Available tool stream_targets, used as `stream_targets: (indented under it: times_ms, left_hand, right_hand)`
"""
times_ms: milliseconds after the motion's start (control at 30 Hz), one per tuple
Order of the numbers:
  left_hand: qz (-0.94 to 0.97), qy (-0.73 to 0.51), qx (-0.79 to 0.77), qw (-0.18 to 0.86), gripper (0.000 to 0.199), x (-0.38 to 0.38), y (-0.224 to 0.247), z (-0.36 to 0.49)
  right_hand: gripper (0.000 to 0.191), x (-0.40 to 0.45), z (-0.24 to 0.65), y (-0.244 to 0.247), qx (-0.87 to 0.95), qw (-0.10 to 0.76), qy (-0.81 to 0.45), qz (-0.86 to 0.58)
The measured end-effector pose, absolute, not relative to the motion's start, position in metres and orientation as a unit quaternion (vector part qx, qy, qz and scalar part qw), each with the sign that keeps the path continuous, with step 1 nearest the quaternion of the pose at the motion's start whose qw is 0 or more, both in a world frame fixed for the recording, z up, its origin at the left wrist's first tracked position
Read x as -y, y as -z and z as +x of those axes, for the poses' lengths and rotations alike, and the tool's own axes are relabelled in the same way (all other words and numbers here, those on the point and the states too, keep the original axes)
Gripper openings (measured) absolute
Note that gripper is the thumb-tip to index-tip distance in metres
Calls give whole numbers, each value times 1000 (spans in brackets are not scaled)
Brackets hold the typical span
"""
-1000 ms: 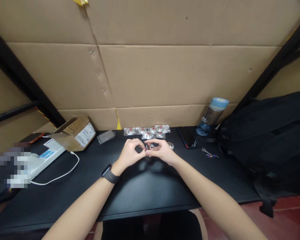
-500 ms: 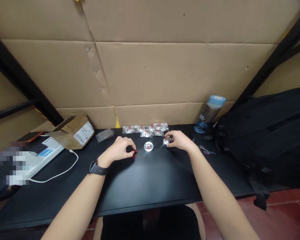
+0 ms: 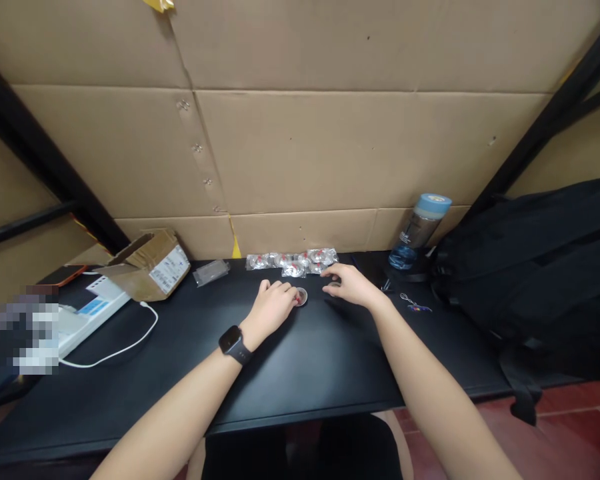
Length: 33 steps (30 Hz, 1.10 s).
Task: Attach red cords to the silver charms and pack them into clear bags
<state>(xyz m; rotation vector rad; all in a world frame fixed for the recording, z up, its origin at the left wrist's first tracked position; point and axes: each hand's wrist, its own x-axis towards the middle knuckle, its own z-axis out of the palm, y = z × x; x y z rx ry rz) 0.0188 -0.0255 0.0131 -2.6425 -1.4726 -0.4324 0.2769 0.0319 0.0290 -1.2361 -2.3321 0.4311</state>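
Note:
My left hand (image 3: 276, 304), wearing a black watch (image 3: 234, 343), is palm down with its fingers curled together at the left edge of a small round silver disc (image 3: 303, 297). A bit of red shows at its fingertips. Whatever lies under those fingers is hidden. On the right, my right hand (image 3: 350, 285) has thumb and forefinger apart around a second shiny silver disc (image 3: 334, 286), mostly covered by the hand. Behind both hands, several silver discs with red centres in clear wrappers (image 3: 294, 269) lie in a cluster on the black table (image 3: 310, 380).
A clear flat plastic piece (image 3: 211, 273) and an opened cardboard box (image 3: 153, 263) lie left, near a white power strip (image 3: 97, 320) with a white cable. To the right are a blue-capped bottle (image 3: 420, 230), a small keychain (image 3: 417, 307) and a black backpack (image 3: 540, 273). Cardboard backs the table.
My left hand has moved right to the small disc, away from where it had a black-and-red item. My right hand's fingers have parted around the disc they were gripping.

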Motion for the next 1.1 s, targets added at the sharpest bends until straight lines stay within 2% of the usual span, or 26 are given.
stream_targets:
  times_ms: [200,333,500,633,700,833,1000,1100]
  left_hand:
    - [-860,150,485,62,19,24,-7,21]
    - [-849,162,499,64,21,22,1,25]
    - [-822,215,524,-59,20,22,0,24]
    - [-768,265,562,-154,20,23,-6,23]
    - [-747,279,570,-197,24,23,-8,22]
    - [-748,272,562,-223,28,23,-10,18]
    - [-806,244,531,-95,38,21,-17,6]
    - [-812,236,529,-72,37,14,-21,-11]
  right_hand:
    - [48,-17,239,-16,889,233,-177,-352]
    - [42,-14,229,-10,886,229,-174,-364]
    - [36,-14,222,-5,841,306,-271,-355]
    - [56,-14,211,3,751,404,-398,-339]
    - [57,-12,207,5,724,431,-423,-334]
    - [40,-4,206,-4,771,401,-361,-338]
    - [34,-1,215,-22,834,354,-225,-359]
    - [33,-9,227,-26,837,333,-191,-390]
